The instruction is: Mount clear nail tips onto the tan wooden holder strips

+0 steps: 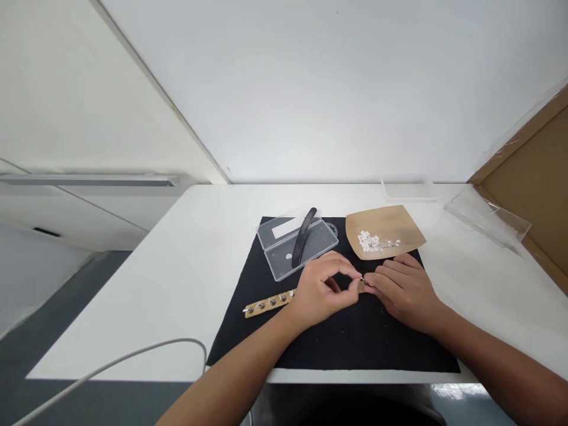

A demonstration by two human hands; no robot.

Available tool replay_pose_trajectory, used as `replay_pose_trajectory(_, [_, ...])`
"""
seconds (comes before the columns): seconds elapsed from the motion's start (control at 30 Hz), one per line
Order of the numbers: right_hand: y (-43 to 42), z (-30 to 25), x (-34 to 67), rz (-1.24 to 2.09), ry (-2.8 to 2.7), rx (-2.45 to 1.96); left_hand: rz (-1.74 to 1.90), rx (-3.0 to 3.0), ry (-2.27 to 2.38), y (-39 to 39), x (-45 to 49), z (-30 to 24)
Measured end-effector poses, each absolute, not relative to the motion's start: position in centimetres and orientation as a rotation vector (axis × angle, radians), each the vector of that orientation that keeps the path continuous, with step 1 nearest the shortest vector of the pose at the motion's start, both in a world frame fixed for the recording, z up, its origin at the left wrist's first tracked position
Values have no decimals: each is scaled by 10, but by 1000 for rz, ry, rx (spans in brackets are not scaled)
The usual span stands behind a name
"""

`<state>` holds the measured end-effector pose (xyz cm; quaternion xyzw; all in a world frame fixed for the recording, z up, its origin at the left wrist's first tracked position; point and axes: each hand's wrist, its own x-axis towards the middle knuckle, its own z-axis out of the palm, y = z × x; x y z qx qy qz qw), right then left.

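Observation:
My left hand point(326, 287) is closed in a pinch, thumb and index fingertip meeting at a tiny shiny piece point(362, 278) too small to name. Opposite it, my right hand point(402, 290) has its fingers curled, with the thumb and fingertips close to the same piece; what they grip is mostly hidden. Below my left hand runs a tan strip point(266, 305) carrying several small metal clips with white bits in them. Its middle is covered by my left hand, and a bit of tan shows again between the hands.
All this lies on a black mat point(337, 349) on a white table point(133, 296). Behind the hands are an opened clear plastic case point(322, 236), a dark curved strip point(303, 236) and a brown paper tray point(406, 228) with small white pieces point(369, 241). Clear plastic pieces point(486, 216) lie far right.

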<state>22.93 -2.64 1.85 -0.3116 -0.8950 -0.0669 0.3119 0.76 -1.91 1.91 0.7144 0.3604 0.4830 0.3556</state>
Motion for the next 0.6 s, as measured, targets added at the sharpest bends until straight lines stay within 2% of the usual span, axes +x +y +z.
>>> replay_pose_trajectory(0.33, [-29, 14, 227, -23, -2361, -855, 1231, 1763, 970, -22, 9, 21])
replay_pose_trajectory(0.6, [-31, 17, 226, 182, -2336, -839, 1078, 1553, 951, -19, 6, 20])
